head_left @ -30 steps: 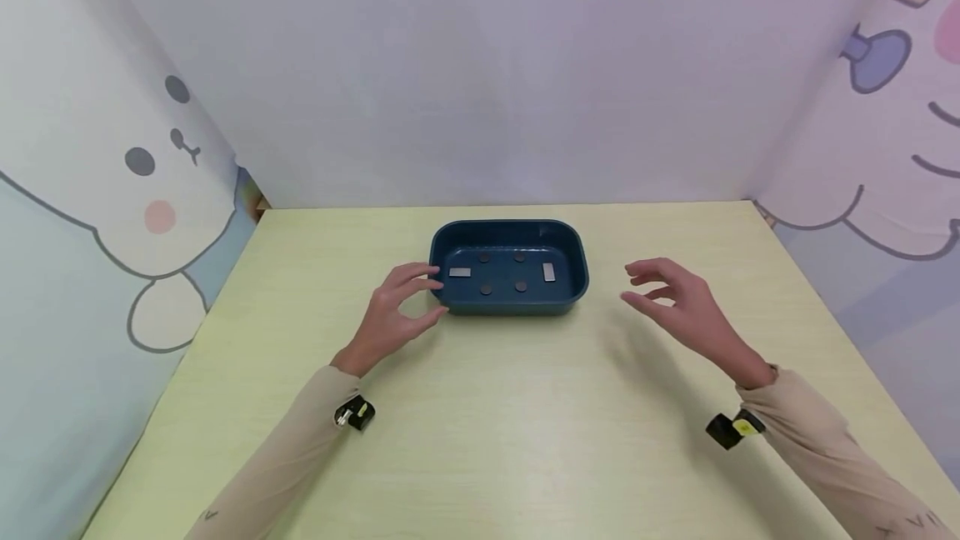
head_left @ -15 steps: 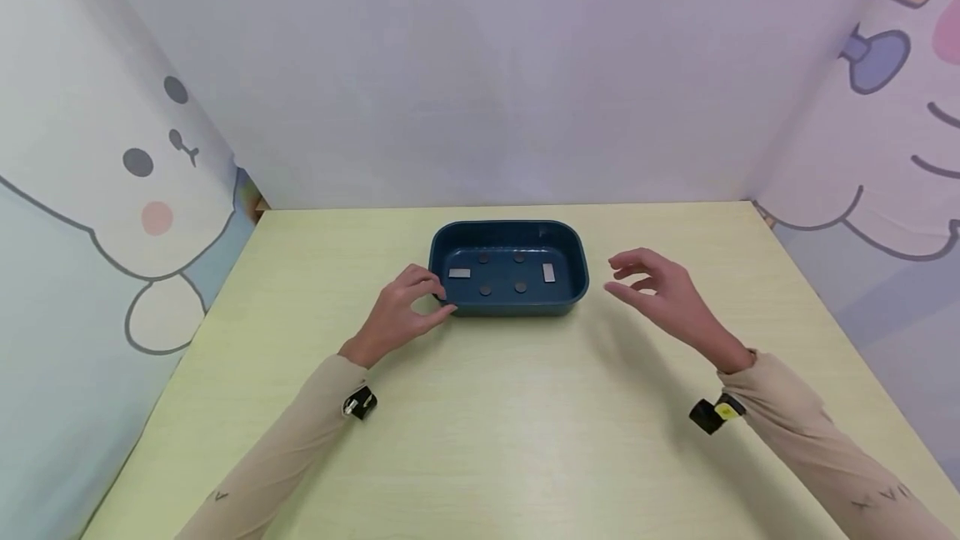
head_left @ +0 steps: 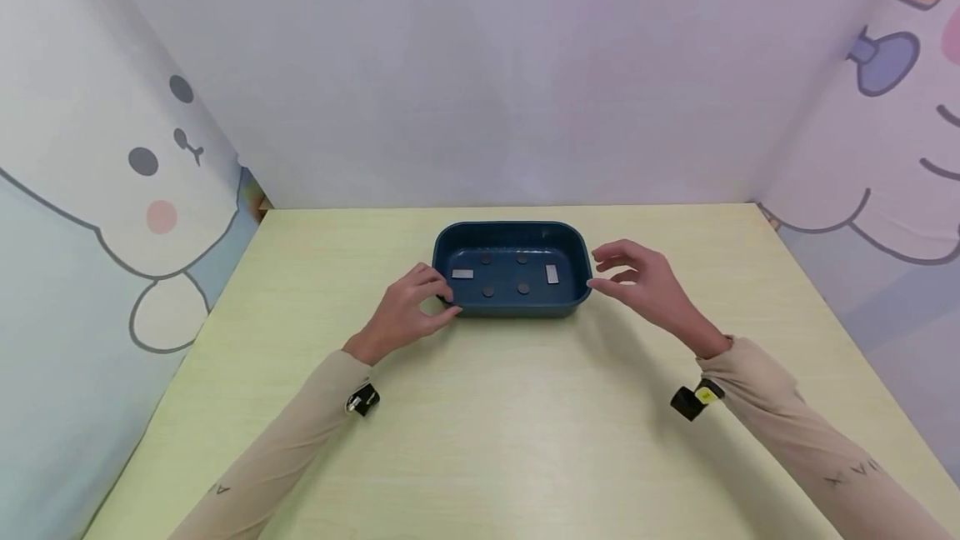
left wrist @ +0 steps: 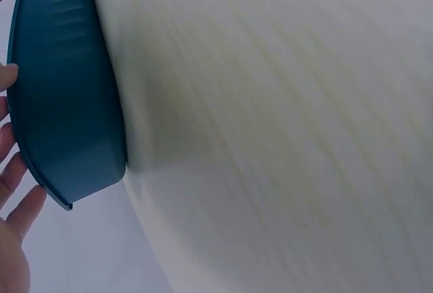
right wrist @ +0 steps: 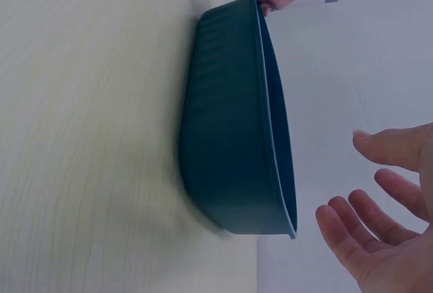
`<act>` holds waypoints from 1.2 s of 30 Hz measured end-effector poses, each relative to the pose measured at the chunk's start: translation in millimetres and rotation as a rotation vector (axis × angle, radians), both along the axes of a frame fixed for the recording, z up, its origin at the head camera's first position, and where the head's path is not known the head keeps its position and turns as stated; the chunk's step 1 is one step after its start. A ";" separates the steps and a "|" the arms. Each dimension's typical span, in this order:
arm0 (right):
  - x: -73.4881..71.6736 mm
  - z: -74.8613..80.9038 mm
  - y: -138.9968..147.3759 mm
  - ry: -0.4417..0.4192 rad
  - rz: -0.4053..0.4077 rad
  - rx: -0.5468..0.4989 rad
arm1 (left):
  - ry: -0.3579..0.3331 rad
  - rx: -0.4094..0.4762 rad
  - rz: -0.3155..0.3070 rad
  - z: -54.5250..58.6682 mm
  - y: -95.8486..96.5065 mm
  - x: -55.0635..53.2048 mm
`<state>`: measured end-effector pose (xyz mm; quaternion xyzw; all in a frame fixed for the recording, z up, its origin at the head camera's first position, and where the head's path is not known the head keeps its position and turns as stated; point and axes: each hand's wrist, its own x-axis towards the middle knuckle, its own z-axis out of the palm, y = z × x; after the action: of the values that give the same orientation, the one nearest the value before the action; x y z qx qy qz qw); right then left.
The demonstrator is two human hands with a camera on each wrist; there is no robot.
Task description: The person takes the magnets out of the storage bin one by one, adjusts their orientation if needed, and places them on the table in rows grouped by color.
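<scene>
A dark blue plastic tub (head_left: 517, 309), rectangular with rounded corners, stands upright on the table. My left hand (head_left: 402, 312) pinches its rim at the near left corner, fingers over the edge and thumb outside. In the right wrist view those fingertips meet the rim of the tub (right wrist: 230, 117). At the tub's right end is my right hand (head_left: 651, 286), its fingers loosely bent and spread around nothing. The right wrist view shows a gap between that hand (right wrist: 389, 239) and the rim. Inside the tub lie two pale rectangular pieces (head_left: 552, 273) and several small round discs (head_left: 523, 288).
Beneath the tub is a light wood-grain table (head_left: 510, 423). A plain pale cloth wall (head_left: 495, 73) rises behind its far edge. Cloths printed with cartoon figures (head_left: 165, 165) hang at the left and right sides.
My right hand has moved left to the tub's right end. The left hand has shifted slightly right, and its fingers have closed on the rim. The tub stays in about the same place.
</scene>
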<state>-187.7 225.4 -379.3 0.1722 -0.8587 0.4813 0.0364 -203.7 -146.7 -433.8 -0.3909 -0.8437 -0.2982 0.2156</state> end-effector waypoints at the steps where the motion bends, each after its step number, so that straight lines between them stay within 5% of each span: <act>1: -1.3 -0.4 -1.2 -0.005 0.007 -0.013 | 0.002 -0.002 0.000 0.4 0.3 0.1; 10: -2.6 16.6 -18.5 -0.048 0.048 -0.059 | -0.006 -0.069 0.028 7.4 4.0 2.0; 36: -44.9 -19.2 -38.7 -0.196 0.077 -0.030 | -0.051 -0.057 0.049 7.6 6.0 3.0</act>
<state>-232.6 186.7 -398.5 0.1568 -0.8436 0.5096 -0.0639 -200.7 -140.7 -426.2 -0.3684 -0.8664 -0.2784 0.1902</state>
